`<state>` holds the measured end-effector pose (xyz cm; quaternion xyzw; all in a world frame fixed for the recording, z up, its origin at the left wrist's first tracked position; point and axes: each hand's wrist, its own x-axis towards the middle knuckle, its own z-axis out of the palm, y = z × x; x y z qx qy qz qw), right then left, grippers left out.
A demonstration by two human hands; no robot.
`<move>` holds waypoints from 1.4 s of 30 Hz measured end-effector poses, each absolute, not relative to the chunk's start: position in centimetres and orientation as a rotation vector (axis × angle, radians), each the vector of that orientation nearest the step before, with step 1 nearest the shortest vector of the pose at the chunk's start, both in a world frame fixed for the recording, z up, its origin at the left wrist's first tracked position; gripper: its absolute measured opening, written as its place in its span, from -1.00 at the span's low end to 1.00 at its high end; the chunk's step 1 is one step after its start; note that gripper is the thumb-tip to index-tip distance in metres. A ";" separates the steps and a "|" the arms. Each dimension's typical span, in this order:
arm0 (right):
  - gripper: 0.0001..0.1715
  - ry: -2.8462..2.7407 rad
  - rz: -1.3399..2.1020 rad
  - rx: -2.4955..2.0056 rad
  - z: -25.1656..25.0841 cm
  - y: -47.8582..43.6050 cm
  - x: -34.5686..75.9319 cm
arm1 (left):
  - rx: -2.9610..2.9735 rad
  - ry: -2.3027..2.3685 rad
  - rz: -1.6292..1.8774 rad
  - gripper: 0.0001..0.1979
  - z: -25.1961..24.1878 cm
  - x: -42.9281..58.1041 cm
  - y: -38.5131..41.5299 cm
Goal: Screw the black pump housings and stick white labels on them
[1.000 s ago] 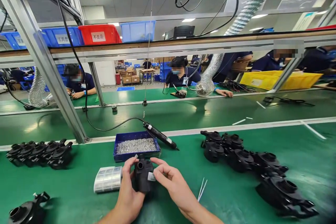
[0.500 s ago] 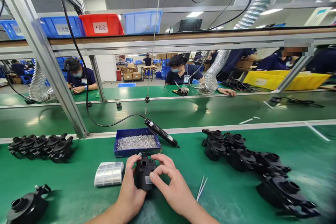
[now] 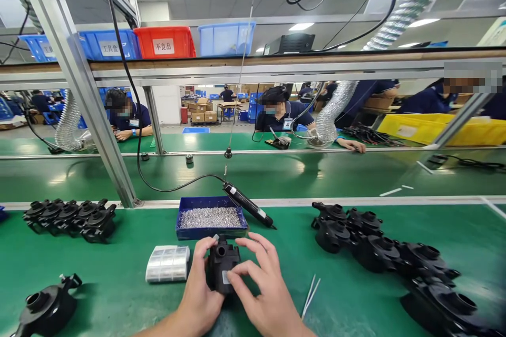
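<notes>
My left hand (image 3: 203, 287) is wrapped round a black plastic housing (image 3: 223, 258) with a round port at its top, held over the green bench. A small silver sticker label (image 3: 225, 277) shows on the housing's near face. At the label's right edge, the thumb and index finger of my right hand (image 3: 264, 284) come together in a pinch, while its other fingers are spread beside the housing. A folded strip of silver labels (image 3: 168, 263) lies left of my hands. Behind them is a blue tray of small metal screws (image 3: 211, 217), with a black electric screwdriver (image 3: 249, 204) leaning across its corner.
Similar black housings (image 3: 69, 216) stand in a row at left, a single housing (image 3: 45, 305) nearer me, and several more housings (image 3: 379, 253) at right. Thin white strips (image 3: 310, 295) lie right of my hand. A metal post (image 3: 85, 89) rises at left; co-workers sit beyond.
The whole view has shifted slightly. My right hand's outer fingers have lifted and spread from the housing, while its thumb and index finger stay at the label. The left hand keeps its grip.
</notes>
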<state>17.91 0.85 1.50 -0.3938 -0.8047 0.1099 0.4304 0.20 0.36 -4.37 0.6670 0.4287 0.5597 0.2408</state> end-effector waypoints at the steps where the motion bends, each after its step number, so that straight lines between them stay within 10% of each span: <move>1: -0.85 -2.026 0.169 -0.938 1.5 0.8 17.9 | 1.823 1.172 1.540 -0.37 -4.3 0.2 0.3; 5: -0.91 -2.016 0.070 -0.954 1.4 0.9 18.0 | 1.801 1.174 1.587 -0.38 -4.6 0.3 0.1; 14: -0.05 -1.951 0.930 -1.343 1.4 1.8 17.9 | 2.004 1.080 1.697 -0.37 -5.4 0.1 0.2; 20: -0.26 -1.970 0.968 -1.351 1.2 2.1 16.9 | 1.972 0.881 1.487 -0.23 -5.7 -0.1 0.7; 25: -0.06 -2.290 1.103 -1.126 3.3 2.9 20.0 | 1.528 0.801 1.304 0.21 -5.7 -1.1 1.5; 31: -0.82 -1.976 0.858 -0.987 4.7 3.6 21.4 | 1.556 0.753 1.224 0.02 -4.4 -1.1 0.5; 42: -0.77 -1.964 0.754 -0.880 5.5 3.2 21.2 | 1.359 1.011 1.294 -0.38 -4.1 0.4 1.6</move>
